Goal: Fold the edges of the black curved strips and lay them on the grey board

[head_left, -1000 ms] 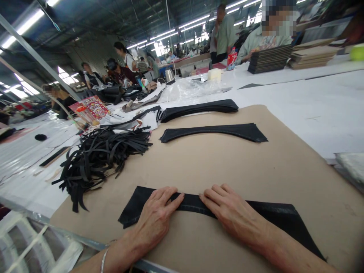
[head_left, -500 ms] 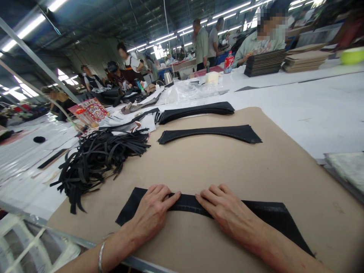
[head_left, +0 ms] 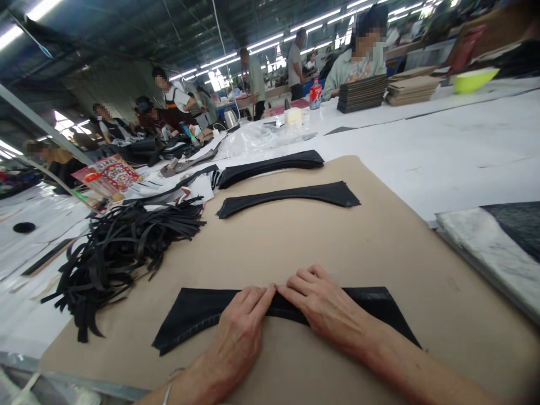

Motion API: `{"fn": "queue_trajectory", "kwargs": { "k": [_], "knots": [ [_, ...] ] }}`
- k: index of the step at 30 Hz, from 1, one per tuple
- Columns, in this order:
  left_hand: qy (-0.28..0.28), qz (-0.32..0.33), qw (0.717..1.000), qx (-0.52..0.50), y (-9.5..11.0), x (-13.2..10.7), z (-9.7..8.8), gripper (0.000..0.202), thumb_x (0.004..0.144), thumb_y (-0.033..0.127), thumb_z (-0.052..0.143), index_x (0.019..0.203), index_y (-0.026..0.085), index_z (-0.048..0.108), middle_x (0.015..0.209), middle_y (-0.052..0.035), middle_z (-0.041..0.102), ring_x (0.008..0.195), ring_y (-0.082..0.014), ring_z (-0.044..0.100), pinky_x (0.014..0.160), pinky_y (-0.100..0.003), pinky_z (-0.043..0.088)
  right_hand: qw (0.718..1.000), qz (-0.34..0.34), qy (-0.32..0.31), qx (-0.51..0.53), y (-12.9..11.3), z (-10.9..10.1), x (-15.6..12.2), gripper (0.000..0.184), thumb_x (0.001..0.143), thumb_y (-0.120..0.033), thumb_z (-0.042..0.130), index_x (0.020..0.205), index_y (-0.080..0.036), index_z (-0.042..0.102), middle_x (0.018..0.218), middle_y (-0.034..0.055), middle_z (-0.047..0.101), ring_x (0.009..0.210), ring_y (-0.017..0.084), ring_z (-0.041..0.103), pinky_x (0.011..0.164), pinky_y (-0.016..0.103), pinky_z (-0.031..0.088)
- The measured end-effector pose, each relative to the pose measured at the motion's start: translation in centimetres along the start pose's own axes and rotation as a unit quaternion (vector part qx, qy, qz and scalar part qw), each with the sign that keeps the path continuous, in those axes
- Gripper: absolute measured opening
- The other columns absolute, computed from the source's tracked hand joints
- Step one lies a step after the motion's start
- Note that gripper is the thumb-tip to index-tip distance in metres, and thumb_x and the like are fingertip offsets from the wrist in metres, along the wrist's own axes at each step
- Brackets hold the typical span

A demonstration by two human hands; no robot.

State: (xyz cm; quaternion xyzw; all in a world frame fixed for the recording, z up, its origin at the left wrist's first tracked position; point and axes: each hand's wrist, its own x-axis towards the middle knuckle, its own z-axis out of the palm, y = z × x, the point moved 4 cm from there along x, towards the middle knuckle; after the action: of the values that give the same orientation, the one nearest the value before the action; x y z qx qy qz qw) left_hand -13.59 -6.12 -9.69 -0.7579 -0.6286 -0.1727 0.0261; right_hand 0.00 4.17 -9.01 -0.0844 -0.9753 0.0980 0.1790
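Note:
A curved black fabric piece (head_left: 189, 315), narrow in the middle and flared at both ends, lies flat before me. Pale marks run along its lower left edge. My left hand (head_left: 242, 320) is closed on its narrow middle, thumb and fingers at the upper edge. Close beside it, my right hand (head_left: 314, 295) grips the same edge, fingers bent and bunched together. The tips of both hands nearly meet, and they hide part of the strip. Farther back lie a similar black piece (head_left: 291, 197) and a stack of black pieces (head_left: 272, 167).
Brown board (head_left: 337, 247) covers the white table (head_left: 442, 146) here. A heap of black strips (head_left: 122, 242) sits at left. At right lies a grey-white slab (head_left: 485, 242). A co-worker (head_left: 358, 62) sits behind stacked dark sheets (head_left: 361, 94); other people stand farther off.
My left hand has slid right along the black fabric piece, uncovering more of its left end, and the fingertips are now closer together. The camera view has turned slightly to the right.

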Motion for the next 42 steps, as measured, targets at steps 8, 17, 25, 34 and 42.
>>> {"fn": "queue_trajectory", "kwargs": {
  "k": [8,17,25,34,42],
  "knots": [
    [-0.012,0.024,0.998,0.062,0.4,0.5,-0.3,0.052,0.085,-0.001,0.038,0.130,0.017,0.056,0.110,-0.0100,0.062,0.099,-0.0213,0.057,0.089,-0.038,0.055,0.999,0.013,0.028,0.021,2.0,-1.2,-2.7,0.017,0.090,-0.004,0.055,0.098,-0.016,0.063,0.087,0.0034,0.058,0.081,0.020,0.049,0.079,0.035,0.033],
    [0.004,0.057,0.993,0.101,1.0,1.1,-0.6,0.045,0.085,-0.001,0.038,0.122,0.016,0.060,0.111,-0.0110,0.063,0.101,-0.0220,0.058,0.088,-0.038,0.054,0.999,-0.006,0.019,-0.026,1.9,-0.7,-3.8,0.016,0.093,-0.007,0.053,0.105,-0.015,0.060,0.094,0.0052,0.058,0.084,0.021,0.049,0.078,0.036,0.035],
    [-0.079,0.103,0.990,0.064,0.3,1.6,0.2,0.044,0.094,0.007,0.039,0.136,0.016,0.046,0.099,-0.0072,0.063,0.087,-0.0192,0.057,0.080,-0.035,0.053,1.000,0.001,0.008,-0.022,1.9,-1.0,-3.8,0.016,0.092,-0.009,0.057,0.107,-0.016,0.060,0.096,0.0042,0.059,0.084,0.020,0.049,0.078,0.036,0.035],
    [-0.078,0.094,0.991,0.046,1.2,2.8,-0.3,0.039,0.089,0.002,0.042,0.122,0.016,0.057,0.100,-0.0077,0.061,0.089,-0.0194,0.056,0.081,-0.034,0.053,0.999,-0.002,0.012,-0.040,2.3,-1.1,-4.1,0.012,0.094,-0.010,0.055,0.105,-0.014,0.059,0.095,0.0047,0.058,0.086,0.020,0.051,0.078,0.035,0.038],
    [-0.036,0.090,0.995,-0.003,3.4,4.2,0.3,0.041,0.088,-0.002,0.036,0.122,0.012,0.055,0.105,-0.0084,0.062,0.092,-0.0191,0.056,0.088,-0.034,0.053,0.999,0.003,0.002,-0.045,2.1,-0.8,-4.3,0.016,0.092,-0.011,0.059,0.108,-0.014,0.057,0.096,0.0041,0.057,0.087,0.021,0.050,0.079,0.038,0.036]
  ]
}}
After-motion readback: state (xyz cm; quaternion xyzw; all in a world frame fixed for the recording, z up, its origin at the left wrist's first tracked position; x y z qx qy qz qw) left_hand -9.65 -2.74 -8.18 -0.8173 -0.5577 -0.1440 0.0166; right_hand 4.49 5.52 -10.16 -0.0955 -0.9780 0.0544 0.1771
